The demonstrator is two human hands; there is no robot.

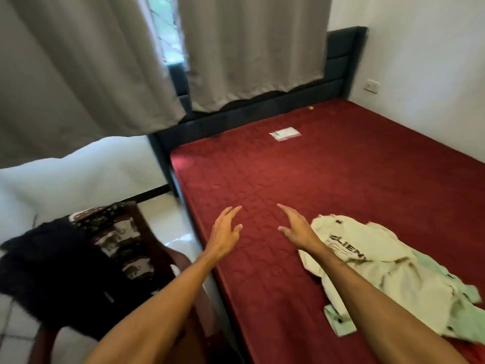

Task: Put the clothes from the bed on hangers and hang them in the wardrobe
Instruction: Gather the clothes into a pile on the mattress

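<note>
Covering most of the view was the red bed (341, 166); crumpled pale clothes (388, 258) lay on its near right part; the left hand (225, 232) and right hand (296, 227) hovered above it, fingers spread, holding nothing

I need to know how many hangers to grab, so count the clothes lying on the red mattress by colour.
Cream printed T-shirt: 1
Mint green buttoned shirt: 1
Total: 2
</note>
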